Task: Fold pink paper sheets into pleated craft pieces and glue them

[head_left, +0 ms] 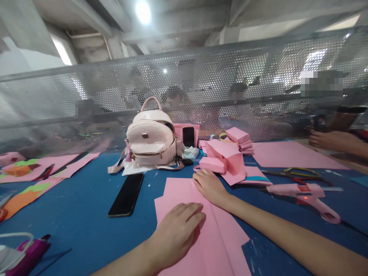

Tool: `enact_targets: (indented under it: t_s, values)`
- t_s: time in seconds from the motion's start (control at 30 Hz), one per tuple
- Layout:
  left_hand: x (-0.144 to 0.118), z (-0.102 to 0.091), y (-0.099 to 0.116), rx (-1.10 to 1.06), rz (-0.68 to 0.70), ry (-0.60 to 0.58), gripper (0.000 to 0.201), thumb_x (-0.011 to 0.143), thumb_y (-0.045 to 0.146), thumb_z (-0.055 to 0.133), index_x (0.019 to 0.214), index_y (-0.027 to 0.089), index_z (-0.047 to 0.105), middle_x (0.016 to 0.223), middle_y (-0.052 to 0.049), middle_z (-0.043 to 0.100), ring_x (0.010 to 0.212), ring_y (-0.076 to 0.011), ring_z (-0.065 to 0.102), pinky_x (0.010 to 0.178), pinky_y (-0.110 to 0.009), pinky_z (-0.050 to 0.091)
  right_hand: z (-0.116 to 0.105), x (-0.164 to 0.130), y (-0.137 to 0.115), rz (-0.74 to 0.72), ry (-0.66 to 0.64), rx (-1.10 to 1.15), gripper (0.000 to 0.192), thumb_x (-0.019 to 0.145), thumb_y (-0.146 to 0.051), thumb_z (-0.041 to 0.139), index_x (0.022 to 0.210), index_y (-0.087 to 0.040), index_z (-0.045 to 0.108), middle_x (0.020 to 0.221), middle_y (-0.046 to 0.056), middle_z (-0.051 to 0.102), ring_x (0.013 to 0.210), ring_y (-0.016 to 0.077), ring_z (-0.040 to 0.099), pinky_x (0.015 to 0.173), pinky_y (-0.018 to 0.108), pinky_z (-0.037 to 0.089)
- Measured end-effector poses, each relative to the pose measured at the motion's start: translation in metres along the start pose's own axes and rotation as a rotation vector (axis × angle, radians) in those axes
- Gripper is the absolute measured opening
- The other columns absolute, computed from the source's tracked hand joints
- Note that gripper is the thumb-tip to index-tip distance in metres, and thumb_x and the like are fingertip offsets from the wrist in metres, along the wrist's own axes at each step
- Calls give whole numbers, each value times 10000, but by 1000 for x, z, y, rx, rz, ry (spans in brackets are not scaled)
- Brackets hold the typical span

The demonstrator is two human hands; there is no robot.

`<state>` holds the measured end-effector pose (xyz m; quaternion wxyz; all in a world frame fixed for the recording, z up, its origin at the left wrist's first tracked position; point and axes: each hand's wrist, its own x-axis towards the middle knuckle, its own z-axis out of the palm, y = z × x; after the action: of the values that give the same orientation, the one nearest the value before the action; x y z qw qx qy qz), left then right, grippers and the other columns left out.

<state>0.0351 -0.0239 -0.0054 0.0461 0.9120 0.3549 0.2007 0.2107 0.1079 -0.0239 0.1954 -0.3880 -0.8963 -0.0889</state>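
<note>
— Fingers first: in what position do we have them?
— On our left hand (180, 230), they lie slightly bent and nearly together, with narrow gaps, over the pink paper (214, 249). On our right hand (209, 186), they are close together and curled at the paper's far part; we cannot tell whether they pinch an edge.
— How do we orient the forearms?
— We bring the left forearm (129, 261) in from the lower left, back of the hand up. We extend the right forearm (273, 222) diagonally from the lower right, reaching farther forward, back of the hand up.
— Where do we locate the paper?
— Directly before us on the blue table (86, 199), creased lengthwise, between the black phone (126, 195) and the pink glue gun (297, 190), whose red indicator (306, 198) is lit.
— Which markings can we read?
— We see a small metal plate (145, 135) on the pale backpack (149, 128); any lettering is too small to read.
</note>
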Motion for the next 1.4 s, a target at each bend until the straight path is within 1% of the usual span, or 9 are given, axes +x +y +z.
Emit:
enact_targets:
  t_s: [0.13, 0.37, 0.63, 0.8, 1.03, 1.2, 1.4]
  values:
    - [-1, 1, 0, 13, 4, -5, 404, 921, 88, 447, 1310, 188, 488, 1377, -99, 547, 1246, -249, 512, 1048, -435, 453, -1, 1, 1, -41, -15, -3, 164, 966, -162, 468, 877, -184, 604, 930, 75, 660, 935, 247, 558, 860, 372, 405]
    - [-2, 2, -1, 42, -8, -44, 397, 932, 117, 433, 1320, 172, 496, 1394, -89, 542, 1284, -261, 492, 1089, -429, 423, -5, 2, 2, -75, -44, -15, 170, 961, -143, 460, 885, -178, 608, 904, 75, 660, 910, 249, 564, 840, 372, 411]
    - [-2, 0, -1, 49, -7, -72, 374, 970, 163, 401, 1332, 169, 496, 1400, -83, 542, 1316, -248, 467, 1113, -413, 398, -1, 3, 8, -71, -49, 25, 180, 957, -141, 457, 859, -171, 606, 906, 77, 659, 940, 243, 564, 876, 373, 414]
    - [-2, 2, -3, 48, -2, -63, 364, 976, 166, 399, 1326, 172, 500, 1395, -80, 545, 1312, -241, 470, 1113, -404, 398, 0, 2, 11, -70, -59, 50, 172, 950, -138, 464, 843, -172, 594, 871, 64, 636, 873, 226, 543, 854, 357, 421]
    - [-1, 2, -2, 44, -1, -57, 362, 966, 153, 416, 1316, 181, 503, 1399, -76, 543, 1310, -243, 474, 1102, -412, 411, -4, 2, 11, -69, -68, 77, 149, 942, -143, 484, 838, -178, 584, 856, 45, 611, 866, 213, 527, 823, 330, 424]
    - [-3, 3, -3, 59, 8, -48, 363, 968, 162, 410, 1315, 169, 512, 1393, -78, 554, 1309, -245, 480, 1096, -410, 418, -5, 2, 10, -71, -74, 65, 153, 951, -154, 476, 858, -174, 596, 879, 58, 616, 882, 222, 529, 840, 346, 416]
    - [-1, 2, -3, 76, 11, -39, 368, 962, 158, 416, 1312, 153, 526, 1375, -89, 574, 1280, -258, 515, 1069, -442, 445, -5, 0, 8, -87, -78, 26, 170, 959, -166, 460, 879, -164, 611, 902, 82, 623, 906, 240, 530, 854, 363, 404]
